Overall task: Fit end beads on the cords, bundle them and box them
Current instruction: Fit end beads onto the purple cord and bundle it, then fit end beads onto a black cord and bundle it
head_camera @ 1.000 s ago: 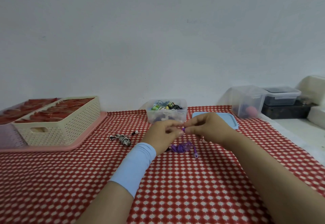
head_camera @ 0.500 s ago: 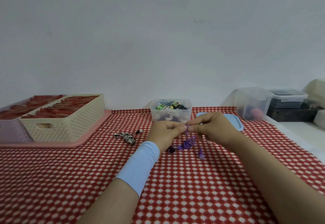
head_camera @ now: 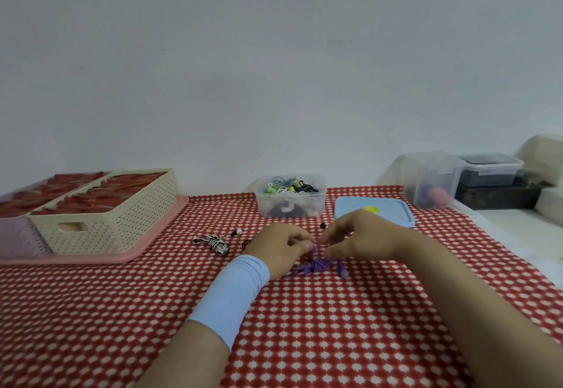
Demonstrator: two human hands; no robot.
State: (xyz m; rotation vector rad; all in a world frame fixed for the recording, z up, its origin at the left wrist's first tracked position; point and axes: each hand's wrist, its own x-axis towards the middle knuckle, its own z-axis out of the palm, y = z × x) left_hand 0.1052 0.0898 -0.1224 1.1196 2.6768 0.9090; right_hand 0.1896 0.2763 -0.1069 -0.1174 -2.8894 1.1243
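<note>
Head view: a bundled black-and-white cord (head_camera: 216,243) lies on the bench (head_camera: 304,342), left of your hands. Your left hand (head_camera: 278,249) pinches the purple cord (head_camera: 316,265), which trails onto the bench. Your right hand (head_camera: 362,241) curls its fingers just beside it; you cannot tell whether they grip.

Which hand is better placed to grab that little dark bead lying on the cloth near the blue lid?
Right, probably. The dark bead lies just beyond the fingertips of the right hand, while the left hand sits farther off and pinches the purple cord.
</note>
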